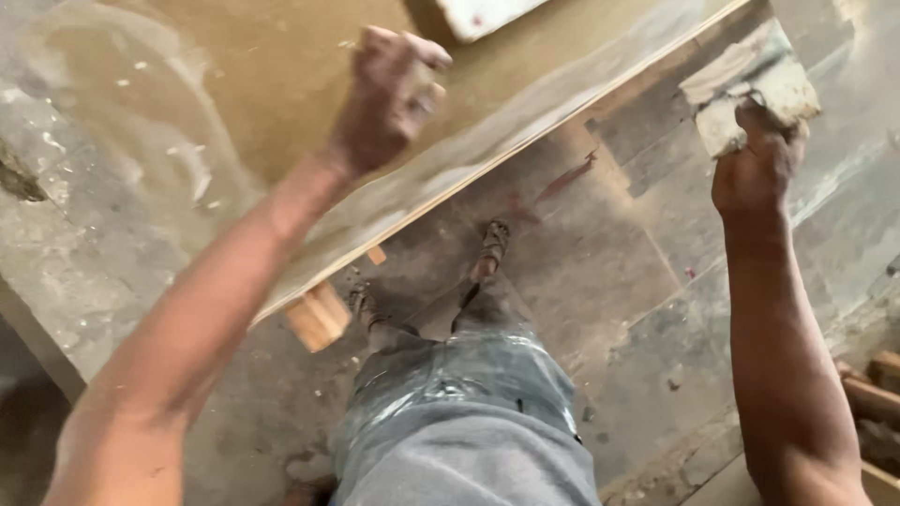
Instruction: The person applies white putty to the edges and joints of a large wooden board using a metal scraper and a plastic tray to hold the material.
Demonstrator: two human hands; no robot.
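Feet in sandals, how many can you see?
2: left foot by the wood block under the board's edge; right foot ahead on the floor.

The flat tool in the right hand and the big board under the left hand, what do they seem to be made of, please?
Tool: probably a thin metal blade, caked with pale dried filler. Board: looks like brown wood sheet, matt, smeared pale grey; its light edge suggests plywood.

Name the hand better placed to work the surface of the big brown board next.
Left, probably. The left hand, closed in a fist, is already over the large flat brown board and its pale smeared coating. The right hand is off the board's edge, over the floor, its grip on a putty-caked flat scraper.
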